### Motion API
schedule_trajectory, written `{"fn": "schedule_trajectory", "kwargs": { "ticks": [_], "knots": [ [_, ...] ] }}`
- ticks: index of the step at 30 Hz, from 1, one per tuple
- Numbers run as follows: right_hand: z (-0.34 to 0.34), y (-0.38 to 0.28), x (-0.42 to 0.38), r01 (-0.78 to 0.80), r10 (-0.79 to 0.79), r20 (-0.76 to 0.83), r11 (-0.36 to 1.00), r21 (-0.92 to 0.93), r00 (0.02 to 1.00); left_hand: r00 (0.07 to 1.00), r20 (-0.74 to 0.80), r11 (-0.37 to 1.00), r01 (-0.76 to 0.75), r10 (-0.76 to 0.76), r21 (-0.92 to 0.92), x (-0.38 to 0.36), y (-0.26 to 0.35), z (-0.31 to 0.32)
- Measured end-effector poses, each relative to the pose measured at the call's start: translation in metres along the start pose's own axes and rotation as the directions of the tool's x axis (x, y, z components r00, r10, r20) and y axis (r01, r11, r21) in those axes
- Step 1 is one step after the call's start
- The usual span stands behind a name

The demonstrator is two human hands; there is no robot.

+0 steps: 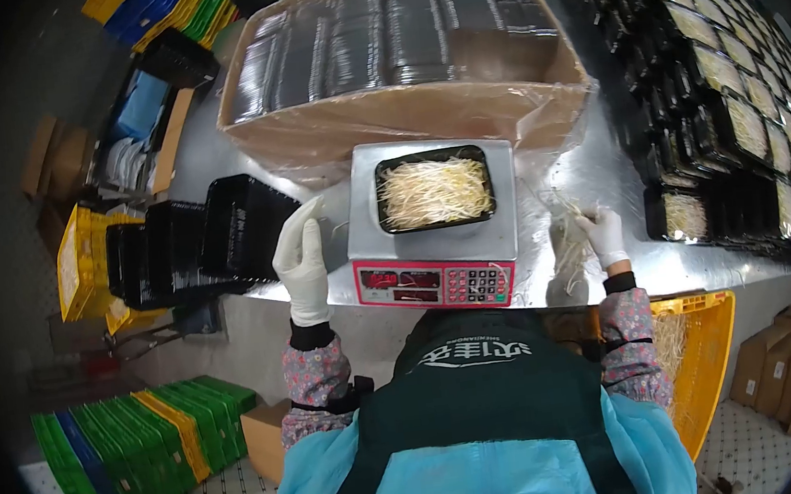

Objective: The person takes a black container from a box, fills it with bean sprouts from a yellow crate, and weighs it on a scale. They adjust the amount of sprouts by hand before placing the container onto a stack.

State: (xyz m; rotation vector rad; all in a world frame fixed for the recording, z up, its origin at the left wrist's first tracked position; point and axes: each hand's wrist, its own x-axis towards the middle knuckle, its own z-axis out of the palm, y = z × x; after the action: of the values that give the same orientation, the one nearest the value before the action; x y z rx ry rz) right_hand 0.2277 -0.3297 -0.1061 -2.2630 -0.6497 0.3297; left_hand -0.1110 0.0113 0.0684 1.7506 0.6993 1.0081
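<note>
A black tray of bean sprouts (435, 190) rests on the metal plate of a red-fronted digital scale (361, 193). Left of the scale, my left hand (303, 262), in a white glove, is raised with its fingers stretched and nothing in it. Beside it stand stacked black trays (241, 229). On the scale's right, my gloved right hand (603, 235) has its fingers closed on a few loose bean sprouts (567, 229) above the steel table. Some of the strands hang down or lie on the metal; which ones are held is hard to see.
Behind the scale stands a large plastic-lined carton (401, 116) of black trays. Filled sprout packs (736, 95) are piled high at right. A yellow crate (716, 358) with sprouts sits below the table edge, and green crates (147, 447) lie at lower left.
</note>
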Motion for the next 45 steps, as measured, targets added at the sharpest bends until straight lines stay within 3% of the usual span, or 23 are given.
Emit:
{"fn": "schedule_trajectory", "kwargs": {
  "ticks": [2, 4, 5, 8, 12, 14, 15, 16, 18, 20, 22, 24, 28, 30, 31, 32, 36, 38, 40, 42, 44, 45],
  "knots": [
    [-0.007, -0.013, -0.015, 0.011, 0.042, 0.244, 0.977, -0.211, 0.969, 1.0, -0.019, 0.999, -0.023, 0.023, 0.032, -0.002, 0.002, -0.006],
    [-0.002, -0.028, -0.043, 0.169, -0.081, 0.206, 0.875, -0.453, 0.975, 0.999, -0.021, 0.999, -0.037, 0.038, 0.015, -0.005, -0.007, -0.01],
    [0.002, -0.024, -0.048, 0.09, 0.081, 0.294, 0.847, -0.524, 0.953, 1.0, -0.021, 1.0, -0.019, 0.019, 0.012, -0.007, -0.01, -0.009],
    [0.027, 0.027, -0.054, 0.102, -0.096, 0.064, 0.99, -0.101, 0.993, 1.0, -0.017, 1.0, -0.005, 0.005, 0.003, -0.009, -0.006, -0.008],
    [0.018, 0.032, -0.041, 0.079, -0.075, 0.032, 0.978, -0.191, 0.997, 0.999, 0.004, 0.999, -0.046, 0.046, 0.008, -0.009, -0.019, -0.004],
    [0.0, 0.019, -0.034, -0.08, 0.081, -0.007, 0.993, 0.082, 0.997, 1.0, 0.016, 0.999, -0.017, 0.016, 0.034, -0.008, -0.019, -0.003],
    [-0.008, 0.021, -0.025, -0.201, 0.194, 0.05, 0.961, 0.19, 0.98, 1.0, 0.028, 0.999, -0.012, 0.011, 0.044, -0.008, -0.017, -0.003],
    [-0.016, 0.023, -0.018, -0.189, 0.187, 0.029, 0.963, 0.193, 0.982, 0.999, 0.034, 0.999, 0.034, -0.034, 0.014, -0.009, -0.017, -0.001],
    [-0.043, -0.026, -0.008, -0.125, 0.103, 0.075, 0.886, 0.447, 0.992, 0.991, 0.064, 0.993, 0.117, -0.116, -0.016, -0.008, -0.03, 0.001],
    [-0.069, -0.103, -0.002, -0.085, 0.045, 0.093, 0.87, 0.486, 0.995, 0.989, 0.113, 0.995, 0.088, -0.093, 0.048, -0.007, -0.036, 0.004],
    [-0.078, -0.157, 0.008, 0.233, -0.258, 0.05, 0.927, 0.292, 0.965, 0.986, 0.146, 0.997, 0.08, -0.082, 0.021, -0.007, -0.042, 0.009],
    [-0.068, -0.203, 0.02, 0.569, -0.572, -0.051, 0.798, 0.2, 0.819, 0.986, 0.152, 0.997, 0.074, -0.074, 0.0, -0.006, -0.037, 0.013],
    [-0.013, -0.268, 0.03, 0.628, -0.653, 0.127, 0.755, 0.189, 0.746, 0.986, 0.158, 0.998, 0.059, -0.056, -0.015, -0.004, -0.028, 0.016],
    [0.035, -0.267, 0.038, 0.764, -0.718, 0.267, 0.625, -0.161, 0.643, 0.985, 0.163, 0.998, 0.054, -0.05, -0.019, -0.004, -0.029, 0.017],
    [0.059, -0.252, 0.044, 0.816, -0.76, 0.312, 0.568, -0.107, 0.57, 0.984, 0.174, 0.998, 0.052, -0.048, -0.019, -0.004, -0.03, 0.016],
    [0.061, -0.253, 0.04, 0.81, -0.723, 0.389, 0.573, -0.124, 0.571, 0.984, 0.173, 0.999, 0.048, -0.044, -0.02, -0.004, -0.028, 0.013],
    [0.014, -0.253, 0.043, 0.715, -0.681, 0.412, 0.693, 0.095, 0.605, 0.974, 0.213, 0.994, 0.05, -0.071, 0.1, -0.007, -0.031, -0.014],
    [-0.023, -0.254, 0.04, 0.584, -0.627, 0.359, 0.778, 0.232, 0.692, 0.986, 0.166, 0.994, 0.002, -0.019, 0.106, -0.006, -0.041, -0.029],
    [-0.05, -0.243, 0.043, 0.407, -0.459, 0.355, 0.888, 0.215, 0.814, 0.99, 0.136, 0.995, 0.034, -0.046, 0.089, -0.004, -0.041, -0.038],
    [-0.057, -0.213, 0.054, 0.445, -0.485, 0.225, 0.872, 0.206, 0.845, 0.983, 0.161, 0.985, 0.059, -0.086, 0.164, 0.0, -0.054, -0.047],
    [-0.053, -0.192, 0.057, 0.28, -0.376, 0.195, 0.878, 0.389, 0.906, 0.982, 0.117, 0.978, 0.127, -0.147, 0.164, 0.002, -0.07, -0.041],
    [-0.046, -0.181, 0.058, 0.358, -0.42, 0.137, 0.873, 0.333, 0.897, 0.977, 0.082, 0.971, 0.18, -0.195, 0.157, 0.005, -0.08, -0.035]
  ]
}}
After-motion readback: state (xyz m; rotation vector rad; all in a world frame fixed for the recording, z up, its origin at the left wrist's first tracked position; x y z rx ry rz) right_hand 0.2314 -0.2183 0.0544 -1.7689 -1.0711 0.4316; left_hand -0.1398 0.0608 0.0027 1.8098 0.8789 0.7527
